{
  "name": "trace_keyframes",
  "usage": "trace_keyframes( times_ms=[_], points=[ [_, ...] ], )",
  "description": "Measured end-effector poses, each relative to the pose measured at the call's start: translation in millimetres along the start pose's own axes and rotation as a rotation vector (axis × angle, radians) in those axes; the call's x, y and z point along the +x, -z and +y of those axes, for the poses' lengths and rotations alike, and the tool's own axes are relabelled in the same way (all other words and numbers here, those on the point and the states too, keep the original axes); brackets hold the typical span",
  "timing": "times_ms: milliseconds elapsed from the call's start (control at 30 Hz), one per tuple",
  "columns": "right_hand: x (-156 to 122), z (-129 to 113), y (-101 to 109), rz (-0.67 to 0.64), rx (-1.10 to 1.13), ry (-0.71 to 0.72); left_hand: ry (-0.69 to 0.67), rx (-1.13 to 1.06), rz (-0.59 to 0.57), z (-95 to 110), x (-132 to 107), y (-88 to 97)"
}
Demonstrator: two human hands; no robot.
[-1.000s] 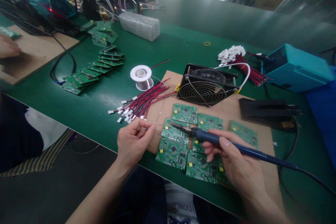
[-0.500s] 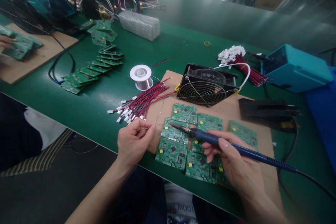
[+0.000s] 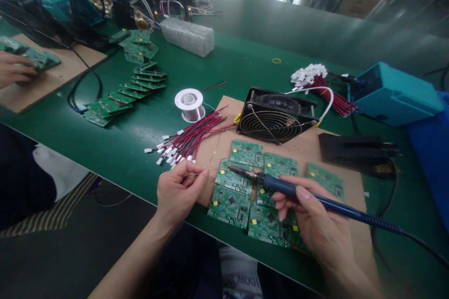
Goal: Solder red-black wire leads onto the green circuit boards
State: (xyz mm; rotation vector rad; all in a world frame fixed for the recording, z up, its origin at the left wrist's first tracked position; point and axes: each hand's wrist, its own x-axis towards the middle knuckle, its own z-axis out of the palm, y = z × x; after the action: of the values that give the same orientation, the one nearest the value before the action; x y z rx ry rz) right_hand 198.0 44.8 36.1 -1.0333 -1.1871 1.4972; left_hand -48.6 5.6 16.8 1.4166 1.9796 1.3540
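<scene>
My right hand [image 3: 315, 224] grips a blue-handled soldering iron [image 3: 291, 189], its tip resting over a group of green circuit boards [image 3: 231, 198] laid on a brown board [image 3: 308, 149]. My left hand [image 3: 178, 187] is closed in a pinch on a thin solder wire [image 3: 212, 156] that runs back toward the white solder spool [image 3: 190, 104]. A bundle of red and black leads [image 3: 191, 138] with white connectors lies just beyond my left hand.
A black fan [image 3: 275, 117] stands behind the boards, a black iron stand [image 3: 354, 147] to its right, and a teal box [image 3: 394, 93] further right. More green boards [image 3: 122, 91] fan out at left. Another person's hand [image 3: 14, 70] rests on boards at far left.
My hands have barely moved; the view shifted slightly. The other person's hand at far left moved back over the boards there.
</scene>
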Motion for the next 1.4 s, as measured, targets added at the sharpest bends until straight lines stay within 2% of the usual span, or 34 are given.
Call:
trace_keyframes(
  times_ms=[667, 933, 1100, 1400],
  points=[
    [1.0, 0.2, -0.4, -0.015, -0.005, -0.032, -0.083, 0.091, -0.005, 3.0, 2.0, -2.3],
    [-0.5, 3.0, 1.0, -0.020, 0.006, -0.055, -0.083, 0.097, 0.005, 5.0, 2.8, -2.5],
    [-1.3, -0.8, -1.5, 0.013, 0.038, -0.014, -0.047, 0.037, 0.012, 1.8, 0.2, -0.9],
    [-0.7, -0.5, -2.3, 0.011, 0.021, -0.048, -0.088, 0.088, 0.005, 4.8, 1.9, -1.8]
  ],
)
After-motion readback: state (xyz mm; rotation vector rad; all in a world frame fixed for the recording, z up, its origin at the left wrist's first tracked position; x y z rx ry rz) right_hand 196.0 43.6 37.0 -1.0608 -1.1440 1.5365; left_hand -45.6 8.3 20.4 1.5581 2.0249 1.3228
